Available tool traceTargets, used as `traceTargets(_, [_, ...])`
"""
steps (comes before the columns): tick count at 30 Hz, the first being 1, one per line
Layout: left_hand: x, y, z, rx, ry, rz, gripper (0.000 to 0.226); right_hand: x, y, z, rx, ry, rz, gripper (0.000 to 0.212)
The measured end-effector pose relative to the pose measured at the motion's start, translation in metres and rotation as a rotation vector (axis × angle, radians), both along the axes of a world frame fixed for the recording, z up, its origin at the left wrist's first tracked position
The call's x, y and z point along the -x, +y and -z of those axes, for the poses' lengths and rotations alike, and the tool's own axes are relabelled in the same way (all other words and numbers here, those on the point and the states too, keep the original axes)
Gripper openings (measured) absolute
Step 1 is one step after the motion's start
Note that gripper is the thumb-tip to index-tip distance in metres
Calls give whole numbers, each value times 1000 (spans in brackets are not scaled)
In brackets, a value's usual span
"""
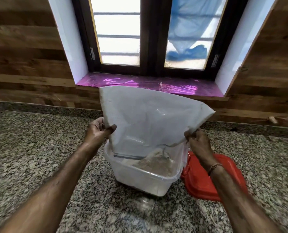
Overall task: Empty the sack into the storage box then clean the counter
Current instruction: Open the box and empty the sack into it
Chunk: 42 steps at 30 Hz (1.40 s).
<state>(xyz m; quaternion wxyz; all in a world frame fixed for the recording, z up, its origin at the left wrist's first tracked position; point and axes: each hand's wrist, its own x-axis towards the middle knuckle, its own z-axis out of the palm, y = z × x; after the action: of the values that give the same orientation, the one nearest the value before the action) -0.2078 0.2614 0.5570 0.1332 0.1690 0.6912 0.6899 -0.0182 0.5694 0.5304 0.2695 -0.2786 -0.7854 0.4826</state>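
A white plastic sack [150,115] hangs upside down over a clear storage box [145,179] on the granite counter [39,140]. Its open mouth dips into the box, where pale brown powder lies. My left hand [99,132] pinches the sack's left edge. My right hand [198,142] grips its right edge. The sack looks limp and mostly flat.
A red lid [205,175] lies on the counter just right of the box, under my right forearm. A pale dusty patch [145,206] marks the counter in front of the box. Behind are a wood-panelled wall and a window sill covered in pink film [139,83].
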Motion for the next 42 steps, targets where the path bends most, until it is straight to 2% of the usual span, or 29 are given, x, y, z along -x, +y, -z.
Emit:
traceTargets(2, [-2, 4, 2, 62, 28, -1, 9, 1, 0, -12, -6, 78, 32, 23])
traceTargets(6, [3, 10, 5, 87, 35, -52, 20, 3, 6, -31, 68, 196, -39, 17])
traceTargets(9, [7, 11, 2, 36, -27, -55, 20, -4, 2, -14, 95, 57, -153, 22])
traceTargets(11, [6, 9, 2, 52, -15, 1, 18, -9, -2, 2, 44, -29, -123, 17])
traceTargets(16, [12, 12, 0, 83, 103, -83, 17, 0, 4, -14, -91, 1, 82, 14])
traceTargets(21, [20, 25, -6, 164, 157, -77, 21, 8, 12, -28, -59, 54, 83, 20])
traceTargets(25, [36, 34, -15, 189, 165, -114, 25, 21, 21, -25, 68, 69, 72, 32])
traceTargets(29, [63, 39, -19, 130, 114, -132, 28, 36, 32, -29, 173, 73, 117, 26])
traceTargets(34, [89, 44, -11, 143, 23, -103, 24, 49, 29, -40, 339, -56, 174, 24])
traceTargets(37, [108, 30, -7, 119, -71, -75, 23, 57, 15, -49, 498, -51, 156, 27])
traceTargets(42, [174, -41, -4, 244, -67, -62, 22, 105, -38, -59, 781, 33, 60, 25])
